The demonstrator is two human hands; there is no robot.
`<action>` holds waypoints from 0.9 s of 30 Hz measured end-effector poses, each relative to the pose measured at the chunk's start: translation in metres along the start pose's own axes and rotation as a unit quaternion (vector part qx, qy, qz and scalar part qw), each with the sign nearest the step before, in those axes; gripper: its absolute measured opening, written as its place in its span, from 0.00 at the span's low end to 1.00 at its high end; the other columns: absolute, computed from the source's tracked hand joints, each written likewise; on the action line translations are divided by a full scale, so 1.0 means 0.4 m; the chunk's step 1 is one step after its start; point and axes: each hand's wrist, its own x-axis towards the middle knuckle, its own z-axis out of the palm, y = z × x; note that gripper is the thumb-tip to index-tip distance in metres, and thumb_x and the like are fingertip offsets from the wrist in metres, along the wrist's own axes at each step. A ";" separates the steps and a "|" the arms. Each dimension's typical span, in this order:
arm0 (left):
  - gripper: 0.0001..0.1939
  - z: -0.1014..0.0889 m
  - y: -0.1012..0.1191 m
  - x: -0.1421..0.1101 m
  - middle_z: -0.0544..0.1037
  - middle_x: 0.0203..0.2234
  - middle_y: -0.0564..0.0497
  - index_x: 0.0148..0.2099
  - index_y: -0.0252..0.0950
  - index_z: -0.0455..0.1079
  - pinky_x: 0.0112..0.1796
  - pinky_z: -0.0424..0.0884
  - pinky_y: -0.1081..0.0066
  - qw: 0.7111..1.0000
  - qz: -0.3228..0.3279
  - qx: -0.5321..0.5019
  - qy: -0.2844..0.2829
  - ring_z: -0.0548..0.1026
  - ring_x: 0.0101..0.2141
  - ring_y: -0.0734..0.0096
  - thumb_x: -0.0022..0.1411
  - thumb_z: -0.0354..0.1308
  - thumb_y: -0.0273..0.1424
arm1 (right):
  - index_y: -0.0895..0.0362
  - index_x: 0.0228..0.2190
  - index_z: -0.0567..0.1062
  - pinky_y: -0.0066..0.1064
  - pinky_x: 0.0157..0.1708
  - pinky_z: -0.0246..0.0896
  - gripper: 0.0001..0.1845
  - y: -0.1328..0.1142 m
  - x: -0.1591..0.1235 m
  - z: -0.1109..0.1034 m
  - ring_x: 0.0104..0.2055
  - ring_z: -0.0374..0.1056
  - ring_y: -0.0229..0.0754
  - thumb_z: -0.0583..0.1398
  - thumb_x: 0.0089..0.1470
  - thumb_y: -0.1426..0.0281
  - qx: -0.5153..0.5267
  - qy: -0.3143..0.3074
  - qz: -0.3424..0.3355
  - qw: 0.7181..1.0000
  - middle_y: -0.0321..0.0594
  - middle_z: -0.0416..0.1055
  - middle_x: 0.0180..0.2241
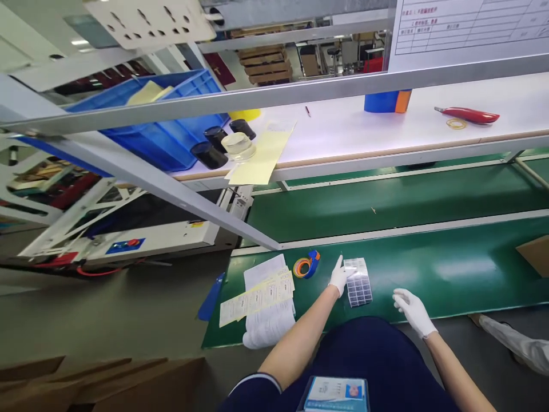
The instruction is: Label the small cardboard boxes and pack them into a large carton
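My left hand (pixel 338 278), in a white glove, is at the left edge of a curved sheet of silver labels (pixel 359 289) marked in a grid. Its thumb sticks up, and the other fingers grip the sheet's edge, partly lost in the glare. To the right of the sheet, my right hand (pixel 414 313), also gloved, hovers near the bench's front edge. Its fingers are loosely bent and apart, with nothing in them. Left of my left hand lies a blue and orange tape dispenser (pixel 313 264). Printed yellow label strips (pixel 266 294) rest on white papers (pixel 270 326) farther left.
The green bench (pixel 412 246) runs across, with a cardboard piece (pixel 534 256) at its right end. On the white shelf (pixel 326 137) above are a blue bin (pixel 171 134), black rolls (pixel 209 155), a clear tape roll (pixel 238 147) and a red-handled knife (pixel 472 115). A slanted post (pixel 184 206) stands left.
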 end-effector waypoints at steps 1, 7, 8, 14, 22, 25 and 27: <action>0.64 0.001 0.000 -0.023 0.82 0.47 0.41 0.77 0.39 0.36 0.56 0.70 0.56 0.999 0.011 0.020 -0.042 0.80 0.47 0.59 0.50 0.74 0.27 | 0.56 0.46 0.76 0.42 0.42 0.72 0.27 -0.035 0.015 0.021 0.43 0.76 0.50 0.62 0.52 0.51 -0.010 0.016 -0.031 0.999 0.48 0.78 0.44; 0.59 0.010 0.023 -0.181 0.78 0.53 0.41 0.77 0.42 0.35 0.57 0.69 0.55 0.979 0.041 0.063 -0.191 0.76 0.53 0.58 0.56 0.69 0.29 | 0.52 0.54 0.76 0.50 0.66 0.56 0.27 -0.228 0.072 0.114 0.64 0.63 0.52 0.66 0.53 0.59 -0.154 -0.043 -0.206 0.966 0.46 0.69 0.60; 0.57 0.009 0.031 -0.197 0.77 0.54 0.41 0.77 0.42 0.36 0.57 0.70 0.55 0.979 0.038 0.069 -0.190 0.77 0.52 0.58 0.57 0.69 0.30 | 0.52 0.53 0.76 0.49 0.64 0.59 0.26 -0.247 0.075 0.123 0.61 0.66 0.52 0.66 0.52 0.61 -0.163 -0.072 -0.199 0.964 0.46 0.72 0.58; 0.48 -0.012 0.098 -0.229 0.73 0.51 0.45 0.73 0.44 0.56 0.59 0.68 0.53 0.938 0.154 0.307 -0.054 0.74 0.52 0.57 0.53 0.72 0.35 | 0.56 0.45 0.78 0.40 0.52 0.70 0.17 -0.306 0.045 0.155 0.47 0.75 0.47 0.64 0.54 0.64 -0.109 -0.151 -0.138 0.973 0.43 0.79 0.45; 0.18 0.021 0.161 -0.253 0.83 0.41 0.44 0.46 0.35 0.78 0.47 0.75 0.61 0.963 0.085 0.223 -0.123 0.80 0.42 0.59 0.60 0.66 0.42 | 0.55 0.41 0.79 0.34 0.46 0.67 0.14 -0.376 -0.012 0.155 0.43 0.73 0.45 0.60 0.59 0.60 -0.155 -0.159 -0.154 0.963 0.39 0.79 0.41; 0.16 0.034 0.169 -0.259 0.84 0.37 0.45 0.43 0.35 0.80 0.43 0.76 0.63 0.966 0.068 0.229 -0.100 0.81 0.39 0.59 0.57 0.67 0.41 | 0.55 0.38 0.78 0.32 0.41 0.65 0.13 -0.379 -0.021 0.154 0.39 0.72 0.43 0.60 0.59 0.60 -0.170 -0.137 -0.148 0.964 0.37 0.78 0.37; 0.14 0.037 0.174 -0.261 0.84 0.37 0.45 0.41 0.36 0.81 0.43 0.76 0.63 0.962 0.070 0.245 -0.094 0.81 0.39 0.58 0.57 0.67 0.41 | 0.55 0.37 0.78 0.32 0.40 0.64 0.12 -0.375 -0.026 0.155 0.37 0.71 0.42 0.60 0.58 0.60 -0.173 -0.124 -0.142 0.967 0.36 0.77 0.35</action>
